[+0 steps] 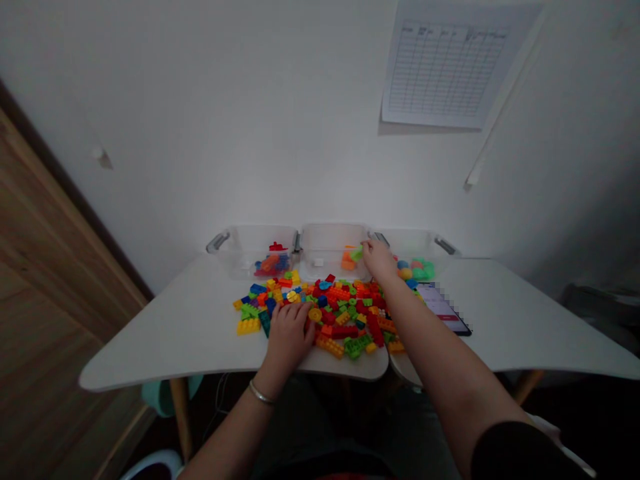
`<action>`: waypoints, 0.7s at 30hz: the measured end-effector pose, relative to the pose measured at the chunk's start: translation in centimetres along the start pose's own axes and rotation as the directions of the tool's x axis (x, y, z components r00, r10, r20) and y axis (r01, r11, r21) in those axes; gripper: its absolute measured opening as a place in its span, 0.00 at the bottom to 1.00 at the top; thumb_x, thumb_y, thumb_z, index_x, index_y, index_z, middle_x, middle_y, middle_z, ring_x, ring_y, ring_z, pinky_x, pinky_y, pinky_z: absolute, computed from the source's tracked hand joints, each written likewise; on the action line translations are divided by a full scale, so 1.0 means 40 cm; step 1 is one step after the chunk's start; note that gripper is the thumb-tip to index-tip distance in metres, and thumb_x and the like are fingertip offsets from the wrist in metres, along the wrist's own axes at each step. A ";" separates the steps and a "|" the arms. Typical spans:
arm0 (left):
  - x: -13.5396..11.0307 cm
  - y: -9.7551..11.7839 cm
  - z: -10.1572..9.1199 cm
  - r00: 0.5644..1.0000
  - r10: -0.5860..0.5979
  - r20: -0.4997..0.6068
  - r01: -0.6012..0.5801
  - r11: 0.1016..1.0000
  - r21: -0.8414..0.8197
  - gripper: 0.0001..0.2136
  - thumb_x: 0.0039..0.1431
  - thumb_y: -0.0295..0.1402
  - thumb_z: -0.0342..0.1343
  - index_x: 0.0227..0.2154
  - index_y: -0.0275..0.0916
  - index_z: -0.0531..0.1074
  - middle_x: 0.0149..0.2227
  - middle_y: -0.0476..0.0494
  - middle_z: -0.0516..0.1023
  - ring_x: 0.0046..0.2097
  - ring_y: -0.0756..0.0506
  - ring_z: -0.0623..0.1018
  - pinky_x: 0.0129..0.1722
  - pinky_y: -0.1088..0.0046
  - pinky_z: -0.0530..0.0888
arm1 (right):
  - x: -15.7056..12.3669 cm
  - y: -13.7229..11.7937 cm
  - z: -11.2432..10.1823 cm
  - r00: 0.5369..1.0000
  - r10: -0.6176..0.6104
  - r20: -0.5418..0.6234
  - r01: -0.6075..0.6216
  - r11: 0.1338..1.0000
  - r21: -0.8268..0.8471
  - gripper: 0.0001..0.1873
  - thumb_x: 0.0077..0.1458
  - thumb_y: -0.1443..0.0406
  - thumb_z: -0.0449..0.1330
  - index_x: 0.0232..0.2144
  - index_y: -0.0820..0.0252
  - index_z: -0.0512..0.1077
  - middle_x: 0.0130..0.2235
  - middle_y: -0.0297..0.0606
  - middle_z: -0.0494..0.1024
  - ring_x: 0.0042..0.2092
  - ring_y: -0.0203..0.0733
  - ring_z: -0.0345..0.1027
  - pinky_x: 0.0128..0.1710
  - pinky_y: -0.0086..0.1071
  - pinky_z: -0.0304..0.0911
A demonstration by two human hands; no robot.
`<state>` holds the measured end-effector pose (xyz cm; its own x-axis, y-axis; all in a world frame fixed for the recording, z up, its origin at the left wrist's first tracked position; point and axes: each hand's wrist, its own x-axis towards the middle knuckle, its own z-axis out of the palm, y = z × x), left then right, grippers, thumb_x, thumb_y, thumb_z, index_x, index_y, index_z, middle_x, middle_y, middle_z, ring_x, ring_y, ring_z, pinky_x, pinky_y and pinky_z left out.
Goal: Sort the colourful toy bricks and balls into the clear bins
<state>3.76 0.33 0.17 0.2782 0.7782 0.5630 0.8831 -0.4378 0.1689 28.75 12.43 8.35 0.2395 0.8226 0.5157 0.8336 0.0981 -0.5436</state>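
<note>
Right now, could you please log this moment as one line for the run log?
left hand: on loose plastic bricks | right hand: holds green brick at middle clear bin

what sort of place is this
Probably a small indoor workroom or home room: a white rounded table with pale wooden legs, a printed paper grid chart on the white wall, and a light wood panel alongside.

The right hand (pixel 377 260) pinches what looks like a lime-green brick (pixel 356 253) at the near rim of the middle clear bin (pixel 334 233), above orange bricks (pixel 348 261). The left hand (pixel 287 335) lies on the heap of plastic bricks (pixel 340 313), near the front edge of the table (pixel 150 340). A tablet (pixel 440 308) sits right of the heap; the left bin (pixel 255 240) holds red and blue bricks (pixel 273 261).
</note>
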 end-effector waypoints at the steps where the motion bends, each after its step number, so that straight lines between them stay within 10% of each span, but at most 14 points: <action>1: 0.000 0.000 0.000 1.000 -0.001 0.003 0.001 1.000 -0.001 0.16 0.58 0.34 0.50 0.49 0.40 0.71 0.46 0.39 0.77 0.48 0.38 0.74 0.58 0.51 0.62 | -0.001 0.001 0.003 1.000 -0.003 0.009 0.004 0.999 -0.036 0.17 0.60 0.64 0.47 0.37 0.59 0.76 0.40 0.45 0.77 0.44 0.46 0.71 0.47 0.39 0.64; 14: 0.000 0.001 -0.004 1.000 -0.005 0.011 0.005 1.000 0.003 0.16 0.59 0.33 0.50 0.49 0.39 0.71 0.47 0.39 0.77 0.48 0.38 0.74 0.58 0.51 0.61 | -0.006 0.020 -0.005 0.989 -0.112 0.096 0.120 0.989 -0.090 0.17 0.63 0.64 0.44 0.34 0.59 0.73 0.41 0.44 0.75 0.47 0.45 0.68 0.51 0.38 0.62; 21: 0.000 -0.002 0.002 1.000 -0.004 0.001 0.004 1.000 0.002 0.16 0.58 0.33 0.51 0.50 0.39 0.71 0.47 0.40 0.78 0.48 0.39 0.74 0.58 0.51 0.61 | -0.050 -0.026 -0.027 0.994 -0.102 0.037 0.103 0.995 -0.015 0.22 0.61 0.62 0.49 0.55 0.62 0.65 0.56 0.48 0.69 0.54 0.49 0.65 0.52 0.41 0.63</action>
<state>3.74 0.40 0.10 0.2753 0.7802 0.5617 0.8850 -0.4339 0.1690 27.94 10.05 8.60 0.1343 0.8286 0.5435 0.8610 0.1739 -0.4779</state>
